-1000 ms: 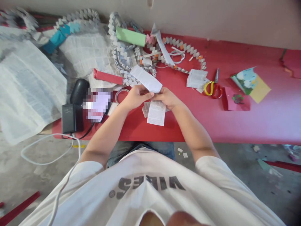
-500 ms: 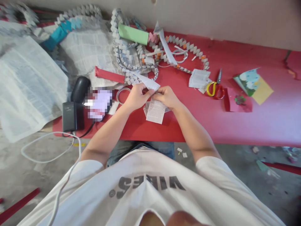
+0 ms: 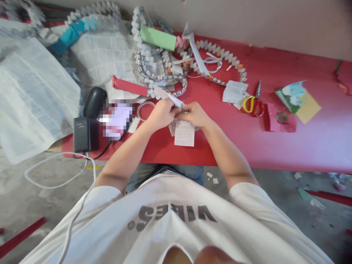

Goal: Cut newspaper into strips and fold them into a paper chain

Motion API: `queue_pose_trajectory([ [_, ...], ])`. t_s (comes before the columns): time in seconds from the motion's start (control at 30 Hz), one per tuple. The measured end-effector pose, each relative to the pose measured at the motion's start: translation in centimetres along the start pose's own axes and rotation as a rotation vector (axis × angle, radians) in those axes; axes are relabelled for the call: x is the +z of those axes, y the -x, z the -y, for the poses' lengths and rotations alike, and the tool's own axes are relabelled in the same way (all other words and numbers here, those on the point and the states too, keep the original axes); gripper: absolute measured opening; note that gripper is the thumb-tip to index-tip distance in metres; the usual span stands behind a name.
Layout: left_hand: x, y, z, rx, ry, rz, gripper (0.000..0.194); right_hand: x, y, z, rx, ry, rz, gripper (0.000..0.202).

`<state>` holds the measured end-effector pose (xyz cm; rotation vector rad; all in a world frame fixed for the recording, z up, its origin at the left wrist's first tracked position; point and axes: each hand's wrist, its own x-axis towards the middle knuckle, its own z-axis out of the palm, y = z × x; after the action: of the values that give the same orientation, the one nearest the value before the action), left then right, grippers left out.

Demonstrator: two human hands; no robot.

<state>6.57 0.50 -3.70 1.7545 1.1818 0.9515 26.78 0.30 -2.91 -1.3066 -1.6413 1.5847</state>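
Observation:
Both hands meet over the red table, pinching a folded strip of printed paper [image 3: 176, 100]. My left hand [image 3: 164, 113] has its fingers closed on the strip from the left. From the right, my right hand [image 3: 195, 114] grips the same strip, its fingertips almost touching the left ones. Beneath the hands lies a small stack of printed paper pieces [image 3: 184, 134], partly covered by them. Just beyond the strip, a folded paper chain [image 3: 154, 92] with a red paper end piece [image 3: 129, 86] rests on the table.
Scissors [image 3: 254, 104] and more paper pieces [image 3: 234, 92] lie on the red table [image 3: 233, 143] at right, near cards [image 3: 279, 118]. A tape roll [image 3: 145, 111], a phone [image 3: 118, 120], a black adapter [image 3: 81, 135] and newspaper sheets [image 3: 35, 95] are at left.
The strip between my hands has turned and now shows less of its surface. My left hand has shifted slightly right, its fingers bunched closer to my right hand.

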Motion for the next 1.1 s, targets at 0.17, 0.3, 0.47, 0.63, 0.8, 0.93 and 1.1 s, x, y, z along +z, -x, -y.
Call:
queue_pose_trajectory([
  [0.17,0.2,0.2,-0.1,0.054,-0.102,0.117,0.014,-0.5,0.3,0.8,0.083,0.009,0.09,0.015],
  [0.3,0.2,0.1,0.0,0.035,-0.022,0.025,0.01,-0.8,0.5,1.3,0.035,0.104,0.113,0.019],
  [0.47,-0.5,-0.5,0.6,0.057,0.238,-0.145,0.01,-1.8,0.9,1.1,-0.068,0.251,0.097,0.021],
  [0.63,-0.6,-0.7,0.6,0.068,0.364,-0.154,0.019,-3.3,1.2,1.2,-0.145,0.377,-0.058,0.026],
  [0.8,-0.6,-0.4,1.6,0.079,0.466,-0.02,0.036,-4.1,0.7,1.5,-0.143,-0.008,-0.256,0.053],
  [0.93,-1.4,-0.2,2.3,-0.022,0.524,0.117,0.037,-3.7,0.8,1.7,-0.05,-0.318,-0.053,0.076],
  [1.1,-2.9,-0.2,0.8,-0.072,0.474,0.55,0.009,-3.0,0.6,1.4,-0.14,-0.347,-0.128,0.063],
])
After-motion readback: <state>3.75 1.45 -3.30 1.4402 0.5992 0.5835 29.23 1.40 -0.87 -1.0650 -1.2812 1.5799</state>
